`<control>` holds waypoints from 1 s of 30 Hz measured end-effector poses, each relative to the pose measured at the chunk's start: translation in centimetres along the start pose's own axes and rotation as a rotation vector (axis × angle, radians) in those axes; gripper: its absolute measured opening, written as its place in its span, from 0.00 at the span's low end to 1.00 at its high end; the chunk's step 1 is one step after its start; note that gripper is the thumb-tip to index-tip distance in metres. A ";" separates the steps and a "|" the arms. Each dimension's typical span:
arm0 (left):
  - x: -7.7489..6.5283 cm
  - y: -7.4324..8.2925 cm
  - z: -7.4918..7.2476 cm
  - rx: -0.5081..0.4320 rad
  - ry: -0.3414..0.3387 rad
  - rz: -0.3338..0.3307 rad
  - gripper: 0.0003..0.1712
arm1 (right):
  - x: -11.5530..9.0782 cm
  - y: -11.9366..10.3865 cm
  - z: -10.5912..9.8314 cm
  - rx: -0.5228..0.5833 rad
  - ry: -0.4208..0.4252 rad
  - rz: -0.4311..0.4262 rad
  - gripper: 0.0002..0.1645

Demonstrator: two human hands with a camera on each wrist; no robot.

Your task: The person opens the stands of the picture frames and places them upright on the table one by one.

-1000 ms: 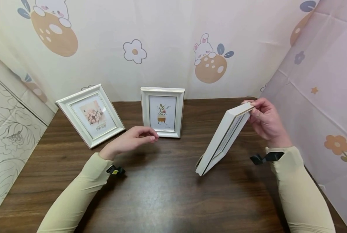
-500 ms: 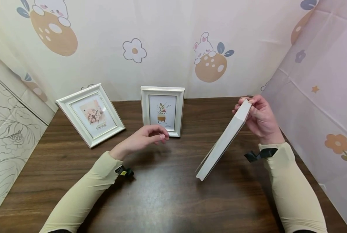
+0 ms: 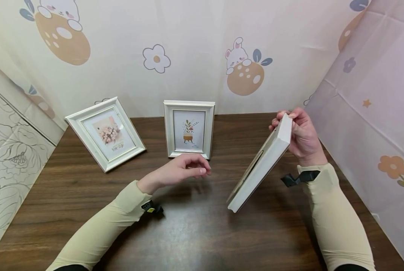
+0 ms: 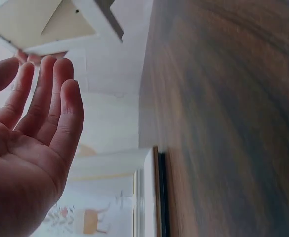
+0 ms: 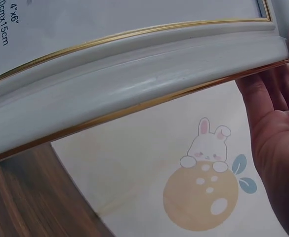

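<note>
My right hand (image 3: 301, 131) grips a white picture frame (image 3: 262, 169) by its upper end, with the thumb on the front side and fingers behind. The frame is tilted, its side edge and beige backing toward the head view, and its lower end close over the table. In the right wrist view its front rim (image 5: 134, 84) shows a gold inner line and "4"x6"" print. My left hand (image 3: 178, 171) hovers with relaxed, slightly bent fingers between that frame and a standing frame with a potted plant picture (image 3: 189, 130). Nothing is in the left hand.
Another white frame with a pink flower picture (image 3: 105, 134) stands turned at the back left of the dark wooden table (image 3: 174, 233). A printed curtain (image 3: 195, 56) hangs along the table's back edge, and another covering (image 3: 374, 124) borders the right side.
My left hand has moved right and slightly toward me, away from the plant picture's frame. My right hand has shifted slightly left, turning the held frame so its backing now shows.
</note>
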State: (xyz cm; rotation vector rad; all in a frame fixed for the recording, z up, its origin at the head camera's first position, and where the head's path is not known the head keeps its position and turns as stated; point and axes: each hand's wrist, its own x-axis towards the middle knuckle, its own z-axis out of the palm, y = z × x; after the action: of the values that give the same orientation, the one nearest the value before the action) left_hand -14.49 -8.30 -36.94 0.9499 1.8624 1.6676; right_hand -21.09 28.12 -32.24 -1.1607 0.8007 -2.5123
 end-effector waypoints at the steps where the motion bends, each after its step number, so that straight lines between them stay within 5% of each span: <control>1: 0.0 0.0 0.2 0.012 -0.005 0.011 0.07 | 0.1 0.1 0.1 0.003 0.002 -0.005 0.05; 11: 0.4 0.9 3.0 0.165 -0.035 0.053 0.14 | 0.4 0.6 0.3 0.052 0.003 -0.004 0.05; 30: 1.0 0.5 4.2 0.069 -0.066 0.086 0.15 | 0.5 1.2 0.4 0.024 0.003 0.012 0.04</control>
State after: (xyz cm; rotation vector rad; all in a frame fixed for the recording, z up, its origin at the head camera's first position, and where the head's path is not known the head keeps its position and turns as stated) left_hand -12.03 -4.75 -37.01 1.1148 1.8707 1.6096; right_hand -21.09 26.73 -32.41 -1.1409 0.7734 -2.5083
